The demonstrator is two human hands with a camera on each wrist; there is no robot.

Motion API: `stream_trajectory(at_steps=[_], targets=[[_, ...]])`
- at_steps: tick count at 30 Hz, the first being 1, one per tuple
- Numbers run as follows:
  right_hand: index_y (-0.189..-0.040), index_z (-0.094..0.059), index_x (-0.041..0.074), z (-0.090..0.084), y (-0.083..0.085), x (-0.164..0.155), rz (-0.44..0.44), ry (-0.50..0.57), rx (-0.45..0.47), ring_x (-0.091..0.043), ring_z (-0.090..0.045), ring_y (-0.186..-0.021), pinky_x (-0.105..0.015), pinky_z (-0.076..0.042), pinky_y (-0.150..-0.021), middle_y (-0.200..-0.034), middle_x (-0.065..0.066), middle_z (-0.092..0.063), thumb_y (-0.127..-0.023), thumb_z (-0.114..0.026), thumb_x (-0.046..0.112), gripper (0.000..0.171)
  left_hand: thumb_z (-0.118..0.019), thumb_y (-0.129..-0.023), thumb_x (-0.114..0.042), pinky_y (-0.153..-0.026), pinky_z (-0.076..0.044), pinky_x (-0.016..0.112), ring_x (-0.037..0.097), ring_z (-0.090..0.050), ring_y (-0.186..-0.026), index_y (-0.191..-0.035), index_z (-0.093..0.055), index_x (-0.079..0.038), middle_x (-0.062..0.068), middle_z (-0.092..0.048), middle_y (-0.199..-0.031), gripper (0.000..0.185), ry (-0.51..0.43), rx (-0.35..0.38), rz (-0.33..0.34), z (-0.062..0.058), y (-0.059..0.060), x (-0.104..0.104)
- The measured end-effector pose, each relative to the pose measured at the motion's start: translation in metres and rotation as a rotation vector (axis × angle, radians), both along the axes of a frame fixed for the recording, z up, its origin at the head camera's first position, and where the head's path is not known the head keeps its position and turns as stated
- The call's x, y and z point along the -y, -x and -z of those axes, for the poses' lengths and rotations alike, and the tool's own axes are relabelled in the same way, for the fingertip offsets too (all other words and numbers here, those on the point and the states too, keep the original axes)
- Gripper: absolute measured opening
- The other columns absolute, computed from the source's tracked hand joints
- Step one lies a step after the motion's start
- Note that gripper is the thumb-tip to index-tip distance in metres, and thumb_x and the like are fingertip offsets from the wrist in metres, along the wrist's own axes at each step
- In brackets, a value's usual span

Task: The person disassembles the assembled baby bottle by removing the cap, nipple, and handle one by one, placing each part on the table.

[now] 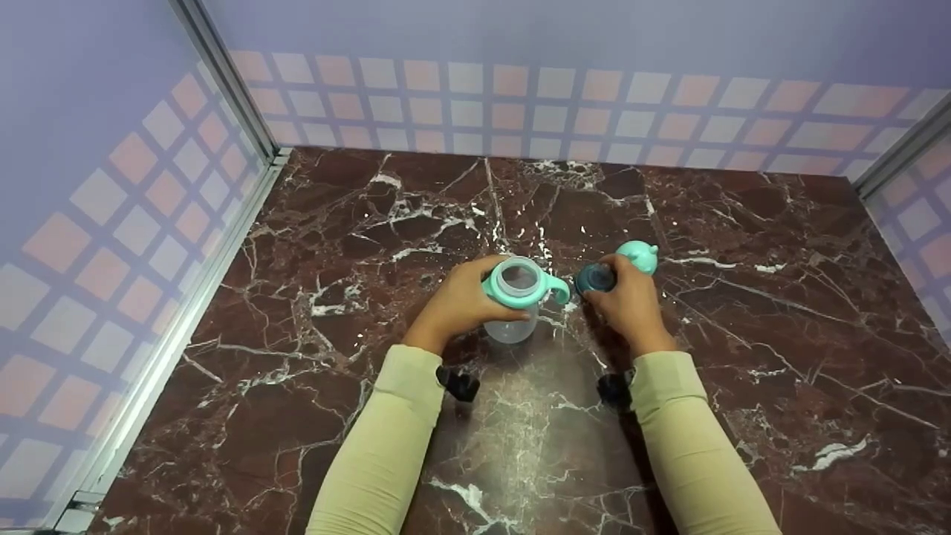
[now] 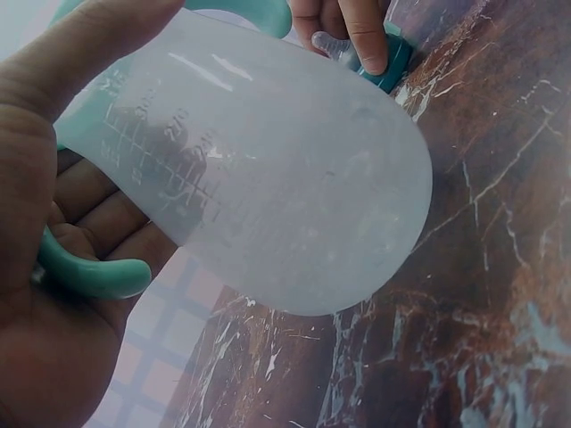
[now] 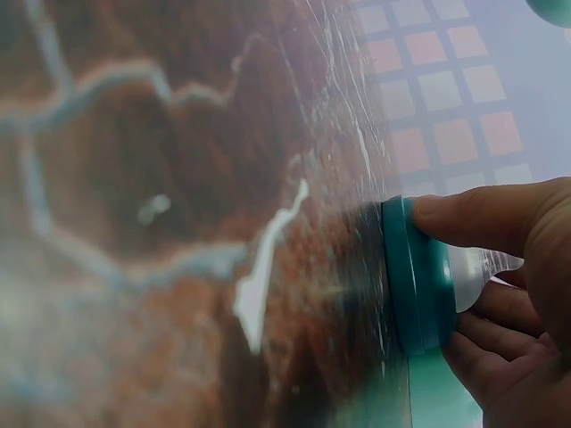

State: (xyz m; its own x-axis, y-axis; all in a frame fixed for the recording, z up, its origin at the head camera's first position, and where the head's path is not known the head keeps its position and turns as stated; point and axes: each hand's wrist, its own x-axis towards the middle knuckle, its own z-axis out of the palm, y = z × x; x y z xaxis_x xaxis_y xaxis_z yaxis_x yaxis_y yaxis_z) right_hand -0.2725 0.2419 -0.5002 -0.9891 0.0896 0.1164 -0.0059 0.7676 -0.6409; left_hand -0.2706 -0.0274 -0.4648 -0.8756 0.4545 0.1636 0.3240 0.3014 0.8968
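Teal-collared clear bottle (image 1: 513,297) — maroon marble table (image 1: 743,297)

Bottle (image 1: 513,305): in left hand (image 1: 457,305) grip, above worktop (image 1: 743,312). Teat ring (image 1: 595,279): right of it, in right hand (image 1: 631,301) grip. Cap (image 1: 639,255): just behind right grip.

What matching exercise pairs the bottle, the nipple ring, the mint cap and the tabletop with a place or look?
Things:
1. clear bottle
2. teal nipple ring
3. mint cap
4. tabletop

Descriptions:
A. dark red marble with white veins
B. gripped by the left hand, mouth open
C. lying on the table just beyond the right hand
D. held on the table by the right hand's fingers

Pairs: 1-B, 2-D, 3-C, 4-A
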Motion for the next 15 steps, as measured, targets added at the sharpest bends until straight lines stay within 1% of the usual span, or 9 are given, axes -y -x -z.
stream_trajectory(at_steps=[8, 15], targets=[[-0.129, -0.056, 0.006, -0.0039, -0.0017, 0.0001, -0.003, 0.01, -0.011, -0.039, -0.061, -0.111, -0.052, -0.048, -0.096, -0.12, -0.021, -0.065, -0.081, -0.077, 0.02, 0.054, -0.093, -0.06, -0.032, -0.1, -0.047, 0.038, 0.018, -0.061, -0.112, -0.126, -0.063, -0.026, -0.005, -0.067, -0.119, 0.072, -0.008, 0.001, -0.001, 0.0002, 0.0004, 0.0008], [-0.131, -0.055, 0.009, -0.0101, -0.0044, -0.0008, -0.007, 0.01, 0.005, -0.039, -0.06, -0.111, -0.053, -0.049, -0.093, -0.124, -0.021, -0.062, -0.085, -0.074, 0.025, 0.052, -0.093, -0.06, -0.031, -0.099, -0.047, 0.036, 0.01, -0.061, -0.108, -0.125, -0.063, -0.027, -0.009, -0.067, -0.116, 0.071, 0.019, -0.013, -0.024, -0.0018, -0.0008, -0.0003]])
